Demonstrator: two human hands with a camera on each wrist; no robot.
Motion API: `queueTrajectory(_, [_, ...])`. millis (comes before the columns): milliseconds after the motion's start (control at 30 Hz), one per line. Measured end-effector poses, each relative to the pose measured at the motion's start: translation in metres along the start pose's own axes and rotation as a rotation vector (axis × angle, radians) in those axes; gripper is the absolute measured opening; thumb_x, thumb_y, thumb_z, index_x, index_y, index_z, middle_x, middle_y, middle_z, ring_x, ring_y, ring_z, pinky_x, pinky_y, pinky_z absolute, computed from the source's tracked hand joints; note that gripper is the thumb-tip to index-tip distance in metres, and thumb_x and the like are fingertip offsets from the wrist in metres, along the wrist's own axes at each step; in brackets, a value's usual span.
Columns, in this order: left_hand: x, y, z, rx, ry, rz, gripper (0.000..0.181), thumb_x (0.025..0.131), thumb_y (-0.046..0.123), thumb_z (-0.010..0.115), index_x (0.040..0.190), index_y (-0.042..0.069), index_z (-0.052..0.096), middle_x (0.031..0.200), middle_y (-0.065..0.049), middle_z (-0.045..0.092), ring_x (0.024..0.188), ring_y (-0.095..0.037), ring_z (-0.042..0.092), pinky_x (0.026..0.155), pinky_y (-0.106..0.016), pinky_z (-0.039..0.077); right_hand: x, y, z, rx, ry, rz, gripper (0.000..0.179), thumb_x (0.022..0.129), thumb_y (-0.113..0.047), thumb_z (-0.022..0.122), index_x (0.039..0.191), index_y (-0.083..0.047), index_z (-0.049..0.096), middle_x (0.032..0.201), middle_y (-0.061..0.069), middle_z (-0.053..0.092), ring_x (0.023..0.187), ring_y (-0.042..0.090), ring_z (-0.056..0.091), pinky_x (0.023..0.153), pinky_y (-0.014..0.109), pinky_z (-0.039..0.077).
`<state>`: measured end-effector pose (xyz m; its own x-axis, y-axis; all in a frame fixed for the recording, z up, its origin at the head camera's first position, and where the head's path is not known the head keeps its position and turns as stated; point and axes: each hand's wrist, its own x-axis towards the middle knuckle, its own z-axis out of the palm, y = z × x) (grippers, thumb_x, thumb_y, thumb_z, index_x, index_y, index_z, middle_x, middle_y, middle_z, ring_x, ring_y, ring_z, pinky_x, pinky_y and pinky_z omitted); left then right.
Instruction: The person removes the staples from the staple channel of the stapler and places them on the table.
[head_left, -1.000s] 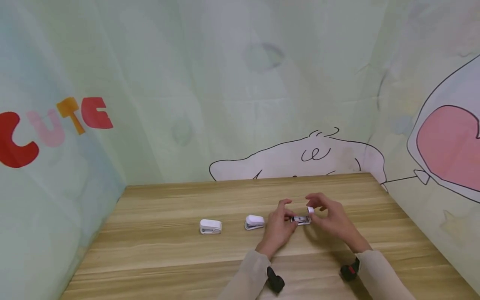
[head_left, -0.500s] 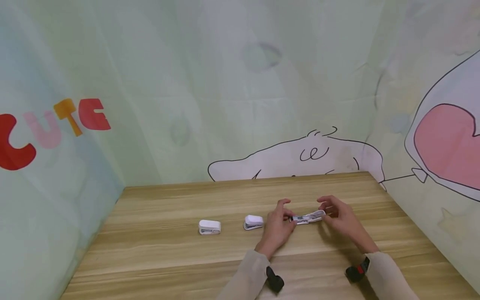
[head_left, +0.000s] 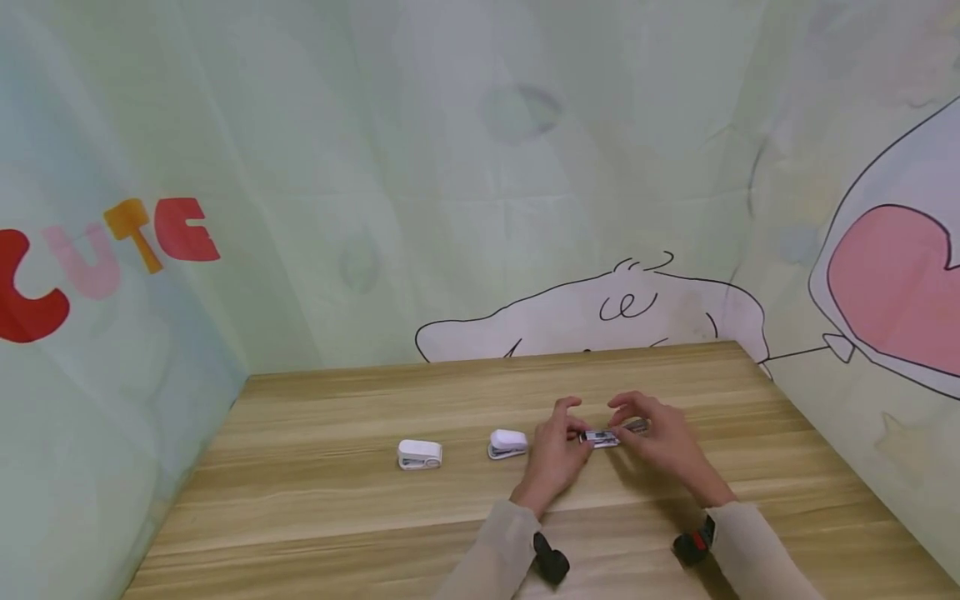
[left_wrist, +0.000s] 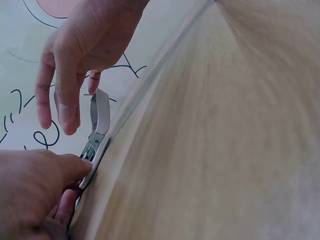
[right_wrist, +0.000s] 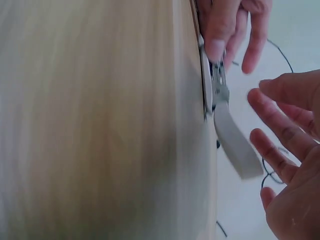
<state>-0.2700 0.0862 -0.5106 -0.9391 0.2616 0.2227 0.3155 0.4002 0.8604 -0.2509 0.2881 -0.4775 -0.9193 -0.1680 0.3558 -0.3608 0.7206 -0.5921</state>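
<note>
Our left hand (head_left: 557, 457) pinches the opened stapler (head_left: 602, 439), at three o'clock from a second stapler (head_left: 507, 443); our right hand (head_left: 662, 435), fingers loose, has just left the lid (right_wrist: 236, 145), so the inside seems accessible.

Left hand (right_wrist: 223, 22) up top is pinching one end of a little stapler (right_wrist: 220, 94), and the white lid (right_wrist: 236, 145) is swung wide open. Right hand (right_wrist: 295, 142) is just beside that lid, fingers kinda loosely spread. Wood table (right_wrist: 100, 120) fills the left side, pale wall (right_wrist: 295, 42) with black squiggles on the right.
</note>
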Motion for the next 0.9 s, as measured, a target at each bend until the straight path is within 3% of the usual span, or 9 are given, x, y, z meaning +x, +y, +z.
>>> queueTrajectory(233, [0.0,0.0,-0.001,-0.02,-0.007,0.013,0.062,0.092,0.001,0.077,0.148,0.011,0.052,0.112,-0.004,0.083,0.11,-0.023,0.078,0.1,-0.032,0.061,0.004,-0.005,0.008,-0.035,-0.065,-0.047,0.033,0.091,0.002,0.077,0.121,-0.008,0.07,0.096,-0.001,0.083,0.099,0.027,0.079,0.095,0.048,0.051])
queueTrajectory(433, [0.0,0.0,-0.001,-0.014,-0.009,0.003,0.062,0.091,0.001,0.077,0.147,0.011,0.053,0.113,-0.005,0.082,0.111,-0.024,0.078,0.1,-0.034,0.062,0.005,-0.008,0.011,-0.06,-0.092,-0.033,0.029,0.091,0.0,0.077,0.117,-0.01,0.07,0.096,-0.002,0.084,0.107,0.033,0.077,0.096,0.053,0.037])
queueTrajectory(533, [0.0,0.0,0.0,-0.017,-0.016,-0.002,0.062,0.092,0.001,0.077,0.148,0.011,0.052,0.113,-0.004,0.082,0.111,-0.024,0.078,0.101,-0.035,0.062,0.005,-0.009,0.013,-0.073,-0.102,-0.023,0.029,0.091,-0.001,0.076,0.117,-0.012,0.069,0.096,-0.002,0.084,0.112,0.035,0.075,0.095,0.056,0.036])
queueTrajectory(900, [0.0,-0.001,-0.001,-0.023,-0.013,0.008,0.061,0.091,0.0,0.077,0.146,0.011,0.053,0.112,-0.005,0.082,0.11,-0.025,0.078,0.1,-0.035,0.062,0.005,-0.012,0.018,-0.057,-0.077,-0.005,0.03,0.089,0.0,0.076,0.115,-0.013,0.071,0.094,-0.002,0.085,0.112,0.036,0.076,0.091,0.05,0.032])
